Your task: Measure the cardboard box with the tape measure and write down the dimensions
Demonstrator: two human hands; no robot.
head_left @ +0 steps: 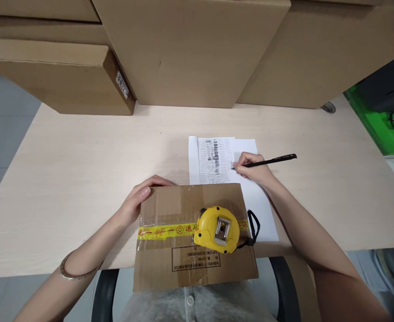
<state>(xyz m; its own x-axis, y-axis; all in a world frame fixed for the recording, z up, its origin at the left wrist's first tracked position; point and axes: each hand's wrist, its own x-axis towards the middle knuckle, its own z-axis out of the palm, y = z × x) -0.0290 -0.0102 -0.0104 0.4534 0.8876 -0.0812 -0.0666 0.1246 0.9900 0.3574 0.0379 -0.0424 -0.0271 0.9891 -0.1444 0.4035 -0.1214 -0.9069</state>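
Note:
My right hand (252, 169) is closed round a black pen (274, 160), its tip touching a white sheet of paper (247, 188) with a printed slip (215, 160) on it. My left hand (137, 200) rests with curled fingers on the far left corner of a small cardboard box (170, 255) sealed with yellow tape (163, 231). A yellow tape measure (217, 229) with a black wrist strap lies on top of the box. The box sits at the near table edge, partly over my lap.
Several large cardboard boxes (190, 49) stand along the back of the light wooden table (66, 179), one lower box (63, 76) at the left. A green and black object (381, 120) sits at the right edge. A chair shows below.

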